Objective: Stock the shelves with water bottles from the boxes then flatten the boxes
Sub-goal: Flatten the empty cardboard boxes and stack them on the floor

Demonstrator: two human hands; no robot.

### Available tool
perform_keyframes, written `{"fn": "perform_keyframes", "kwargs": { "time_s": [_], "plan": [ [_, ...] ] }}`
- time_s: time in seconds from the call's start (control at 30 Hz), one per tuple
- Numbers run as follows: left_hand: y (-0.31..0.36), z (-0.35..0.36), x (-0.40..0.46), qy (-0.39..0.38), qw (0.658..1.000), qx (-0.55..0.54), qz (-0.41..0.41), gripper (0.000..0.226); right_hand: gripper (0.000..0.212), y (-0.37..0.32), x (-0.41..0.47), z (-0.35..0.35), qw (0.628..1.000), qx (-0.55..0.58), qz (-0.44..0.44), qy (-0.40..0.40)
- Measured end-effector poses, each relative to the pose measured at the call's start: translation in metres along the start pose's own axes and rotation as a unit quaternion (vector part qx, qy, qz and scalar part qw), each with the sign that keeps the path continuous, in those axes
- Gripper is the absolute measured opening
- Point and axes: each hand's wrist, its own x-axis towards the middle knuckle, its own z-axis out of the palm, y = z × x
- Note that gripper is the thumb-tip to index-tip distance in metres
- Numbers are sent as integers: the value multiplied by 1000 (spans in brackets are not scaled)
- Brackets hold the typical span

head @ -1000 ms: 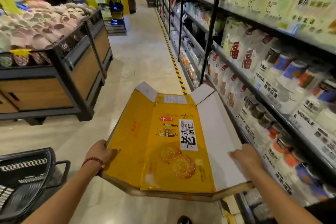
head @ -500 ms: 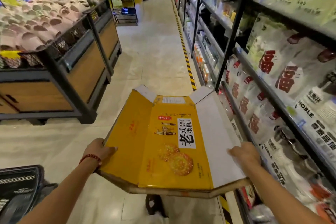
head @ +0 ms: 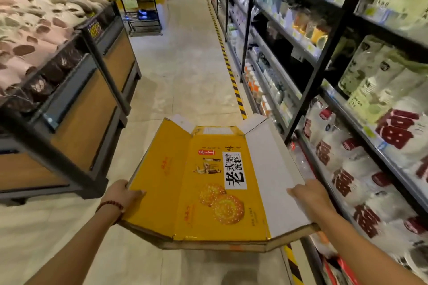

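The flattened box [head: 208, 183] hides the fingers of the left hand [head: 120, 194] beneath its left edge; only the thumb lies on top. The right hand [head: 310, 194] shows its back, and how its fingers curl round the white panel cannot be told. Both forearms are cut off by the near edge. The box's underside is out of sight. On the right, the shelves [head: 347, 122] are smeared by motion blur: the red characters on the white bags [head: 361, 169] are unreadable, and the small bottles far down the aisle are too small to identify. The display bin [head: 69, 109] on the left runs off the left edge.
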Motion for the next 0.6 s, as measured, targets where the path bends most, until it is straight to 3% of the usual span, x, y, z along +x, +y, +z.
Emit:
{"fn": "perform_keyframes", "kwargs": {
  "time_s": [0.17,0.3,0.43,0.6],
  "plan": [
    [46,-3,78,2,1000,13,-2,33,40,-46,72,20,1000,21,12,-2],
    [89,6,136,1,1000,17,-8,32,50,-71,161,39,1000,7,2,-5],
    [135,10,189,-5,1000,8,-30,32,30,-139,196,38,1000,-12,8,-8],
    [182,11,248,-4,999,-7,-49,31,35,-193,272,48,998,-62,11,-7]
  ]
}}
